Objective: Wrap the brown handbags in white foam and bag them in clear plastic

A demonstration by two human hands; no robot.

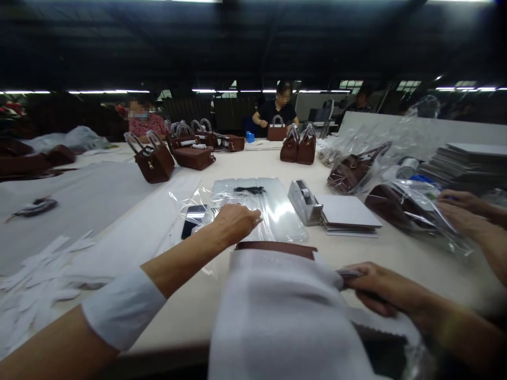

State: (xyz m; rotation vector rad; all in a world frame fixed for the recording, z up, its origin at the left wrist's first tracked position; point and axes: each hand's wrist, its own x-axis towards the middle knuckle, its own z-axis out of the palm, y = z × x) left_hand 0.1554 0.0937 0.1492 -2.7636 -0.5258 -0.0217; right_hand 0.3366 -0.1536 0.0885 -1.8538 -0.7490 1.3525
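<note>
My left hand [237, 221] reaches over a stack of clear plastic bags [283, 211], its fingers pinched on the thin plastic. Black cords [249, 190] lie on that stack. Close in front of me is a brown handbag [277, 247], of which only the upper edge shows. White cloth or paper [285, 316] covers the rest. My right hand [372, 287] is closed beside it on what looks like the bag's wrapped handle. A ragged white strip [388, 322] hangs below that hand.
A tape dispenser [304, 203] and white boards [348, 214] stand ahead. At right, another person's hands [463, 211] touch a plastic-wrapped brown bag [407, 206]. Brown handbags [154, 161] stand further back, two people behind. A phone [194, 219] and white scraps [43, 279] lie left.
</note>
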